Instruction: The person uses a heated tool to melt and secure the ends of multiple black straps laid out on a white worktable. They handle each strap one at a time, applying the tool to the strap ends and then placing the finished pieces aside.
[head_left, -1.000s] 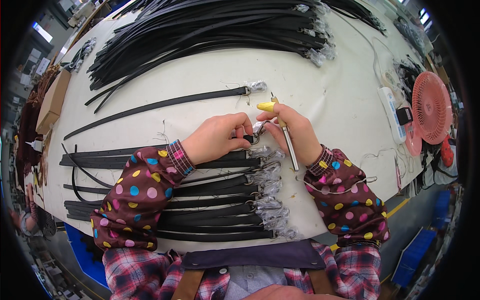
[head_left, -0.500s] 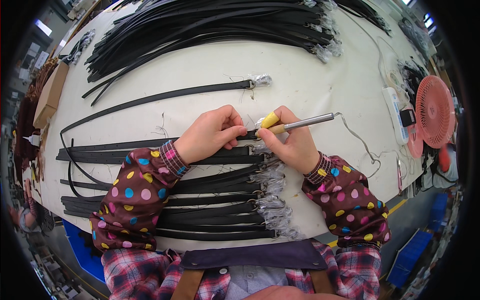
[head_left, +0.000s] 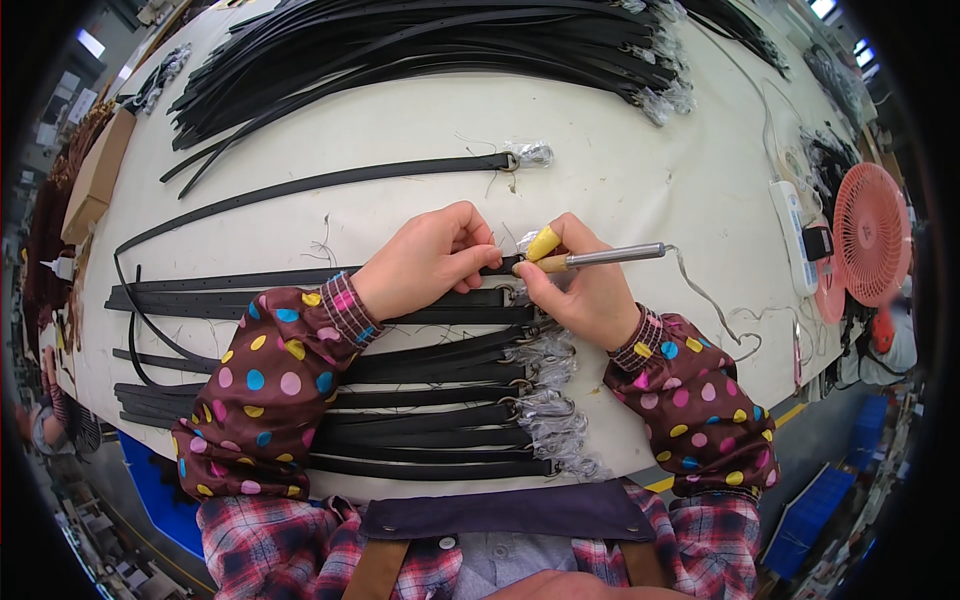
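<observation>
While pinching left fingers (head_left: 478, 262) together over black strap (head_left: 512, 267), cannot tell on what, gripping corded tool (head_left: 615, 255) tightly in right fingers (head_left: 546, 290), aiming between both; apparently touching up strap's end, likely calling next for steady hold, light tip.

A white surface (head_left: 705, 235) is standing over a grey floor (head_left: 815, 438), while a bright light (head_left: 90, 42) is shining at upper left

Above the white counter (head_left: 610, 150), the left grip (head_left: 425, 258) pinches a black strap (head_left: 511, 267) near one end. The right grip (head_left: 585, 295) holds a corded, pen-like tool (head_left: 620, 254) there. More black straps (head_left: 460, 365) lie nearby.
</observation>
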